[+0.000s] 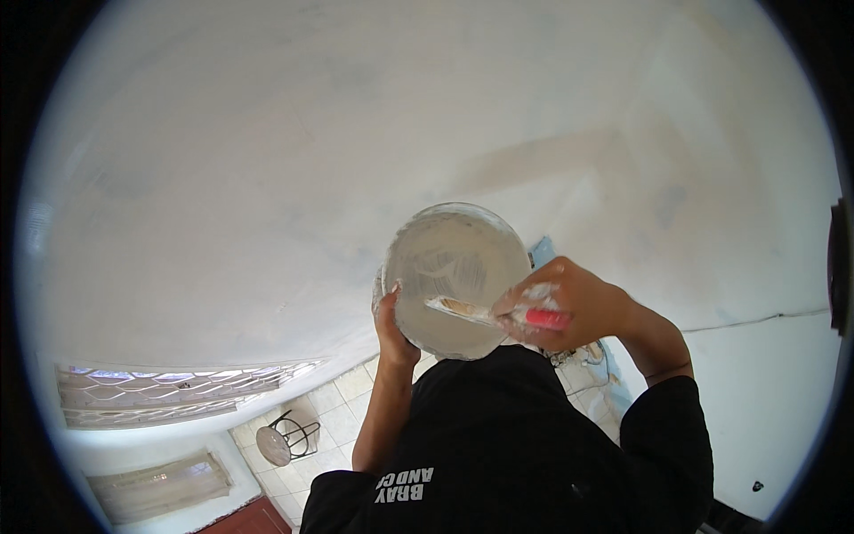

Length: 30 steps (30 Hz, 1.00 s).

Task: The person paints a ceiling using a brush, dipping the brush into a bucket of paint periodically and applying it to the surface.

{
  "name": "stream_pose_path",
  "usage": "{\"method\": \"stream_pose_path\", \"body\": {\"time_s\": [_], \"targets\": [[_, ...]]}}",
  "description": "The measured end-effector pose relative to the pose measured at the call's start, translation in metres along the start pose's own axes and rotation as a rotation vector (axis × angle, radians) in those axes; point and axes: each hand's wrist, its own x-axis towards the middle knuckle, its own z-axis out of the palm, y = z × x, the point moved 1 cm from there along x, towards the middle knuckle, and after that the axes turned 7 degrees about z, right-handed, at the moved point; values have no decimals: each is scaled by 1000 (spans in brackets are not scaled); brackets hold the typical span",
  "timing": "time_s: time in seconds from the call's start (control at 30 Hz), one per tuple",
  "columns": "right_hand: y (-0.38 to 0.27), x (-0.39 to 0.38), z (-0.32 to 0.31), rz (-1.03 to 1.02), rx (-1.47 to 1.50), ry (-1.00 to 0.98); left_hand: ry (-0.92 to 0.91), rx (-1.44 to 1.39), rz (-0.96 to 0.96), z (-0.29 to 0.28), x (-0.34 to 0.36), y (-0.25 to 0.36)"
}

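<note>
A round, smeared container (449,258) of greyish-white material is held up by my left hand (391,334), whose fingers wrap its left edge with the thumb on the rim. My right hand (574,294) grips a white-crusted brush-like tool (455,304) with a red handle (547,319); the tool's pale-and-tan end lies over the lower middle of the container, and whether it touches the material I cannot tell. My black-shirted body is below both hands.
A patchy white plastered surface (294,169) spans the upper view. At lower left are a grilled window (169,392), a curtained opening (160,489), a red-brown door (245,521) and a stool (276,440) on tiled floor (325,400). A cable (738,320) crosses the right wall.
</note>
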Motion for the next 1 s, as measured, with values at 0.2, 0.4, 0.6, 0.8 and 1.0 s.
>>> {"method": "stream_pose_path", "body": {"time_s": [0.2,0.4,0.6,0.8,1.0], "targets": [[23,10,-19,289,116,107,9,-23,6,-6,-2,3],[10,18,-16,238,-3,278,-48,93,142,-4,-8,8],[-9,25,24,-65,-419,-206,-105,224,147,2,3,8],[-4,4,3,-36,-232,-265,-50,-73,-7,9,12,6],[15,15,-28,230,-618,-200,-181,74,137,19,30,-8]]}}
